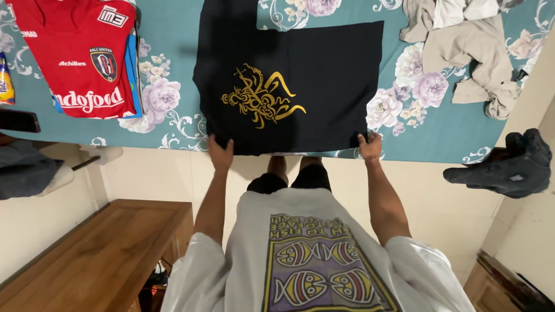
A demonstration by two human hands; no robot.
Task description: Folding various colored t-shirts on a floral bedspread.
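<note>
A black T-shirt (pixel 324 69) with a gold emblem (pixel 260 97) lies partly folded on a teal floral bedsheet (pixel 173 34). My left hand (pixel 220 153) grips its near left corner at the bed's edge. At the near right corner, my right hand (pixel 370 146) pinches the hem. Both arms reach forward from my white printed shirt.
A folded red jersey (pixel 78 55) lies at the left of the bed. Crumpled beige clothes (pixel 468 46) sit at the far right. A wooden bench (pixel 98 254) stands at lower left, a dark cloth (pixel 509 164) at right, and a dark phone (pixel 17 120) at the left edge.
</note>
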